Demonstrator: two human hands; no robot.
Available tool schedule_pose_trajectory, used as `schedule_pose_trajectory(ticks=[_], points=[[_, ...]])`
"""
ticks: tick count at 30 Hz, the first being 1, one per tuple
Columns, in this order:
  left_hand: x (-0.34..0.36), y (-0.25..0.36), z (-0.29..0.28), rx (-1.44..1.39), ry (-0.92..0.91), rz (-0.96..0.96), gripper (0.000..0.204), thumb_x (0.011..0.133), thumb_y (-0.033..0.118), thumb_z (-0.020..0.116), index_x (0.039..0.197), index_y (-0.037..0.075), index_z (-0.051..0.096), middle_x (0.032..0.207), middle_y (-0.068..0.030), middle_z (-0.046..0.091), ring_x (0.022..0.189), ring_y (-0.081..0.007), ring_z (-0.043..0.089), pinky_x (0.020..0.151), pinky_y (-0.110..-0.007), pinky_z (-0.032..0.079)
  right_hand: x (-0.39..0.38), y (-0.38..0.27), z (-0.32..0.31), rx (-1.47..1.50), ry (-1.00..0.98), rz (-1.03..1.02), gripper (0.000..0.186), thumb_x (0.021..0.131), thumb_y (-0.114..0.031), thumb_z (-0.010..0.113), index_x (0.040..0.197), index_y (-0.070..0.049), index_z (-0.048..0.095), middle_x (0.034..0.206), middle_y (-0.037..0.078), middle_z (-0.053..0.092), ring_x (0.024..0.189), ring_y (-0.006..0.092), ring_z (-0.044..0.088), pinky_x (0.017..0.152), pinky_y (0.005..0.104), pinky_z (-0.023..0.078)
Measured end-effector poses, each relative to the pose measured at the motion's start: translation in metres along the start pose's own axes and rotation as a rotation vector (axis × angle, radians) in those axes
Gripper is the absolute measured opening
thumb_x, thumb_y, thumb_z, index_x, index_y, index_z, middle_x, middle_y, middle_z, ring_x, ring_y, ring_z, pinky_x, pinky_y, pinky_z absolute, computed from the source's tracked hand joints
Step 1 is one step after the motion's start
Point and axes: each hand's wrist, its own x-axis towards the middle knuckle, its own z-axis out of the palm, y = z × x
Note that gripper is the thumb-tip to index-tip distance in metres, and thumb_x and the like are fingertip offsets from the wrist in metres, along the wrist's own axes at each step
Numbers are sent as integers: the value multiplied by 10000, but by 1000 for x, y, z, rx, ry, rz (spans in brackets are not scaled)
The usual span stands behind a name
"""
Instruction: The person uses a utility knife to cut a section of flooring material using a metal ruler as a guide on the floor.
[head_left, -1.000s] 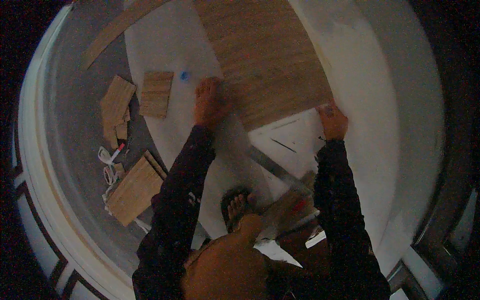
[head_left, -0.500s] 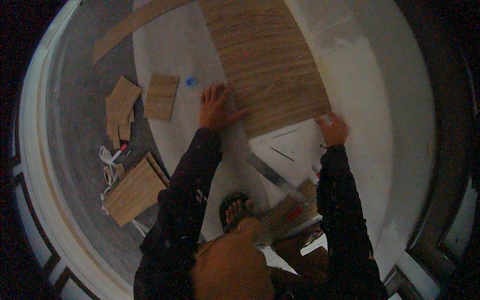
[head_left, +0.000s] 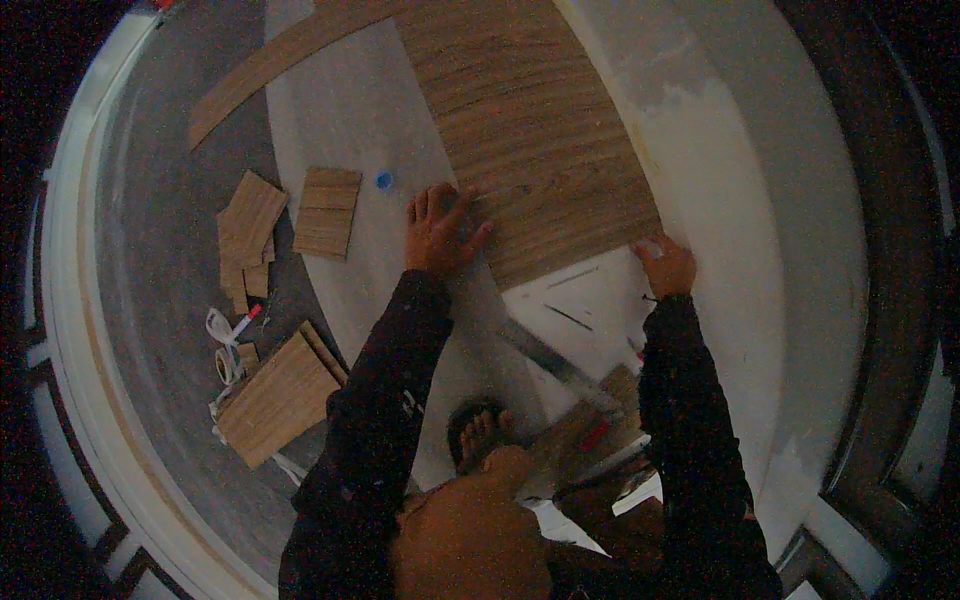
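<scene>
A patch of wood-look flooring planks [head_left: 530, 140] lies on the pale floor ahead of me. My left hand [head_left: 440, 232] rests flat with fingers spread at the near left edge of the planks. At the near right corner of the same planks, my right hand [head_left: 665, 265] presses down with curled fingers; I cannot make out anything in it. A long metal ruler [head_left: 560, 365] lies on the pale floor between my forearms, below the planks.
Cut plank pieces [head_left: 325, 210] and scraps [head_left: 248, 235] lie to the left, with a small blue cap [head_left: 383, 180] nearby. A bigger plank offcut [head_left: 275, 400], a red-tipped marker [head_left: 245, 322] and a tape roll [head_left: 222, 368] sit lower left. My sandalled foot [head_left: 480, 435] is near the bottom.
Both hands have stayed on the near edge of the planks. The view has shifted slightly, so hands and planks sit a little lower in the picture.
</scene>
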Motion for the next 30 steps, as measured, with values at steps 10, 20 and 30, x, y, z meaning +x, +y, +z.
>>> schedule_pose_trajectory(ticks=[10,20,30], points=[[0,-33,17,21,47,-33,501,869,212,665,1352,122,571,1307,-153,551,1253,-378,487,1107,-494,346,6,-8,1,-25,117,-53,493,847,-503,743,1150,-115,745,1126,156,743,1078,362,671,974,501,487],[10,-6,15,82,-47,-24,522,895,395,713,1338,146,595,1371,-143,551,1297,-365,480,1103,-492,348,9,17,16,-68,209,-51,453,855,-527,716,1100,-147,759,990,131,753,958,365,693,888,500,524],[11,-25,16,27,90,-56,540,840,426,788,1281,154,635,1367,-145,560,1314,-367,478,1134,-502,333,8,-12,21,148,257,-54,365,870,-449,741,907,-86,737,792,150,725,783,365,705,711,470,559]])
